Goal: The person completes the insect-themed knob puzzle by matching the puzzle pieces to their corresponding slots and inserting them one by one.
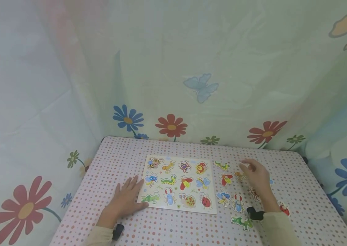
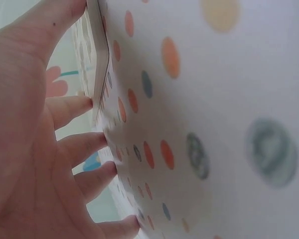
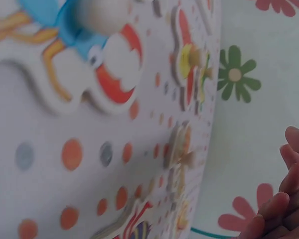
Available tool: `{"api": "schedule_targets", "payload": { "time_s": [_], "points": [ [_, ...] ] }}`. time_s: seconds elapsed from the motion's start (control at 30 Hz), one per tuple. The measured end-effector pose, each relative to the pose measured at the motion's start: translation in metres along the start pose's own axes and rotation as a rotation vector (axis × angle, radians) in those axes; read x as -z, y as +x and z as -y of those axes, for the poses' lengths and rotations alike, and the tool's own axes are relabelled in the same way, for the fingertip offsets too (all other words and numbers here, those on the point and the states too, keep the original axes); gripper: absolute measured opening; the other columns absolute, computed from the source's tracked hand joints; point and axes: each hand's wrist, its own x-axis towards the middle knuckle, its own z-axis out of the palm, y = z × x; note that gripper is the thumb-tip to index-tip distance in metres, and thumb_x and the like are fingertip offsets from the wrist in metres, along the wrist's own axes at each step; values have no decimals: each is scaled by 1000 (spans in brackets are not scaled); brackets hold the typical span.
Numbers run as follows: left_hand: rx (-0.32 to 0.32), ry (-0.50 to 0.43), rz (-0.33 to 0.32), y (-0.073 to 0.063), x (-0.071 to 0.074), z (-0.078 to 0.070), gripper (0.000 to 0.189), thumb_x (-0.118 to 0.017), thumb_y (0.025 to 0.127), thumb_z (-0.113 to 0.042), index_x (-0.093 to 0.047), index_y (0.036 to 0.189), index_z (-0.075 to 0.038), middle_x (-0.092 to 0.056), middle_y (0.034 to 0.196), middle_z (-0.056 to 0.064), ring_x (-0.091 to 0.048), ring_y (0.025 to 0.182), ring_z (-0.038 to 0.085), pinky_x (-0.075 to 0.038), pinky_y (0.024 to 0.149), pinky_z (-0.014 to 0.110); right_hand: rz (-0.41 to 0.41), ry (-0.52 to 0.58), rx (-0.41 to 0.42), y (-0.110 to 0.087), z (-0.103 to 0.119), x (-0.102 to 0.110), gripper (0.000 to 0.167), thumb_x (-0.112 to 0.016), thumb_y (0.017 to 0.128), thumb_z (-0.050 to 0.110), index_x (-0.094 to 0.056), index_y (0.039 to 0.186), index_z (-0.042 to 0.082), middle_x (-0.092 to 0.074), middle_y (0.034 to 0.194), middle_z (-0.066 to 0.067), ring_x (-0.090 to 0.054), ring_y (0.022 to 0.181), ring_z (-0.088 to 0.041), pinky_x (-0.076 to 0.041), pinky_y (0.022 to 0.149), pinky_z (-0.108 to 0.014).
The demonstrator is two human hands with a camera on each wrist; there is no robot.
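My left hand [image 1: 125,198] lies spread at the left edge of a wooden insect puzzle board [image 1: 198,209], thumb at its lower corner. In the left wrist view the fingertips [image 2: 100,138] touch the dotted cloth and the board's edge [image 2: 101,55]. Over the loose pieces to the right hovers my right hand [image 1: 257,176], fingers loosely bent, with nothing seen between them. Nearest it are a striped orange insect piece [image 1: 239,176] and a dark red bug piece [image 1: 254,194]. A blue stag beetle piece [image 3: 114,64] with a knob shows large in the right wrist view.
Around lie a caterpillar piece [image 1: 221,165], a red-winged bug piece [image 1: 226,179], a blue insect piece [image 1: 223,198], a grasshopper piece [image 1: 242,223] and a ladybird piece [image 1: 284,209]. A flowered curtain [image 1: 155,85] stands behind the dotted tablecloth [image 1: 124,153].
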Motion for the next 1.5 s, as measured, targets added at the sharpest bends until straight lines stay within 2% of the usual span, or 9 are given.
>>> {"api": "schedule_targets", "payload": {
  "time_s": [0.27, 0.47, 0.7, 1.1, 1.5],
  "points": [
    [-5, -2, -6, 0, -2, 2, 96, -69, 81, -66, -36, 157, -17, -24, 163, 14, -18, 149, 39, -8, 114, 70, -15, -41, -62, 3, -18, -2, 37, -65, 98, 32, -65, 121, 3, -59, 103, -18, -52, 85, -29, -44, 56, -36],
    [-13, 8, -9, 1, -6, 4, 97, -67, 81, -69, -36, 157, -17, -23, 163, 14, -17, 149, 39, -8, 114, 70, 80, -50, -51, 3, -27, 2, 39, -64, 99, 31, -64, 122, -1, -59, 104, -22, -52, 75, -27, -42, 52, -33],
    [-13, 2, -5, 1, -5, 4, 97, -67, 82, -69, -34, 157, -18, -22, 164, 13, -16, 149, 38, -7, 114, 70, 154, -68, -55, 1, -33, 2, 46, -64, 98, 33, -61, 124, -5, -60, 106, -26, -56, 81, -31, -43, 56, -33],
    [-8, 0, -5, 2, -5, 4, 97, -68, 81, -69, -35, 157, -18, -22, 164, 13, -16, 149, 38, -6, 114, 70, 207, -87, -128, 3, -38, -4, 45, -67, 95, 31, -60, 120, -6, -61, 97, -19, -56, 77, -28, -42, 54, -29],
    [-9, 6, -4, 2, -4, 4, 97, -67, 82, -68, -34, 157, -17, -21, 164, 13, -16, 149, 38, -6, 114, 70, 224, -103, -118, 7, -39, -7, 42, -67, 94, 28, -61, 115, -7, -60, 88, -14, -54, 70, -23, -42, 51, -27]
  ]
}}
